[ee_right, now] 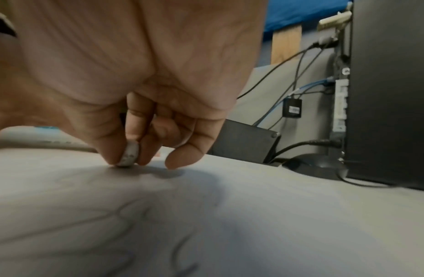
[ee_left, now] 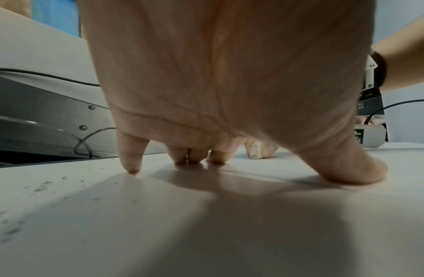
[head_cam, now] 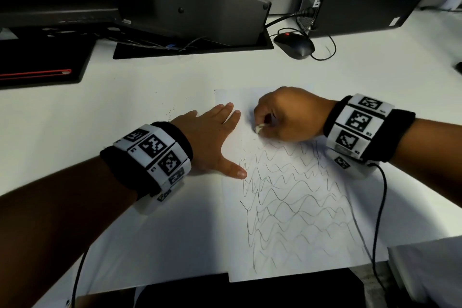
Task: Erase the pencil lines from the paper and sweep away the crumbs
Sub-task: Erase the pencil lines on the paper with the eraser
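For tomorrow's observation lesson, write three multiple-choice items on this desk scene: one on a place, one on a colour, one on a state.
1. Where does the eraser touch the paper?
A. near its far end
B. at its near edge
C. off the sheet

2. What colour is the computer mouse?
A. white
B. black
C. blue

3. How is the left hand posed?
A. clenched in a fist
B. pinching a pencil
C. fingers spread, pressing on the sheet's left edge

Answers:
1 A: the right hand holds it above the wavy pencil lines.
2 B: dark body beside the tower.
3 C: straight fingers, thumb on the paper.
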Available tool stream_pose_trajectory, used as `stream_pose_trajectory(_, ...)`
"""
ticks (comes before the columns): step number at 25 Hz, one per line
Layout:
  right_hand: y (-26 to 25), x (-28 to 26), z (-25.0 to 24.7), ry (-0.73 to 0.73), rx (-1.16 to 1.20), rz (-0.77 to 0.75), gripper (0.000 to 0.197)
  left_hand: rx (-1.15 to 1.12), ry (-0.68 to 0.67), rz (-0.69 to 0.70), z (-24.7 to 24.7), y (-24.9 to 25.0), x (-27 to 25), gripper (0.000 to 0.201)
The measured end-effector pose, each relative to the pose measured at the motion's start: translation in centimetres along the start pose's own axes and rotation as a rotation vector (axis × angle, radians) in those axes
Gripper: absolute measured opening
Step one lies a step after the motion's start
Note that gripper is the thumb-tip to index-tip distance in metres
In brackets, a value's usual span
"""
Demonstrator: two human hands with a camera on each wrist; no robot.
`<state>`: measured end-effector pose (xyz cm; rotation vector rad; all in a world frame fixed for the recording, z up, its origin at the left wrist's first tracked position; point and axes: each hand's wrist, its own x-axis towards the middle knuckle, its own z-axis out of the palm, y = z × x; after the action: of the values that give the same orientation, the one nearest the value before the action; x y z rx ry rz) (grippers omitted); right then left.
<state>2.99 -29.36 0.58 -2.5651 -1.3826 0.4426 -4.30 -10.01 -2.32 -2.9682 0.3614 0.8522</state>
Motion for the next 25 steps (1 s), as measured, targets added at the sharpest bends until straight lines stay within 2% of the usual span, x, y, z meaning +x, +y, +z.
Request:
stream_pose_trajectory(4, -1.6, -1.1, 0.9, -0.160, 0.006, -0.123, 0.010, 0.004, 0.002, -0.001, 0.0, -0.1, 0.0, 0.130)
stream_pose_trajectory(8, 0.0, -0.5, 0.2, 0.006, -0.026, -0.006, 0.011, 0.012, 0.001, 0.001, 0.1, -0.1, 0.0, 0.131)
stream_pose_trajectory(12, -1.2, -1.2, 0.6, -0.128, 0.001, -0.145, 0.011, 0.007, 0.023, 0.006, 0.3, -0.3, -0.3, 0.130)
stream_pose_trajectory(13, -0.9, -1.2, 0.6, -0.079, 0.019, -0.142, 0.012, 0.006, 0.026, 0.010, 0.4, -0.3, -0.3, 0.130)
stream_pose_trajectory(16, 1.0, -0.4, 0.7, 0.101, 0.072, 0.000, 0.010, 0.013, -0.001, 0.001, 0.2, -0.3, -0.4, 0.132)
stream_pose_trajectory(18, 1.6, -0.2, 1.0, 0.095, 0.105, 0.043, 0.008, 0.052, 0.001, -0.005, -0.2, 0.0, -0.4, 0.133)
stream_pose_trajectory(20, 1.5, -0.1, 1.1, 0.075, 0.092, 0.016, 0.007, 0.064, 0.029, 0.019, -0.6, 0.8, -0.1, 0.133)
stream_pose_trajectory(23, 1.4, 0.3, 1.1, 0.076, 0.075, 0.010, 0.009, 0.001, 0.106, 0.082, -0.7, 2.3, 0.6, 0.130)
stream_pose_trajectory(25, 1.5, 0.4, 1.0, 0.099, 0.077, 0.024, 0.010, -0.029, 0.104, 0.086, -0.6, 2.6, 0.8, 0.130)
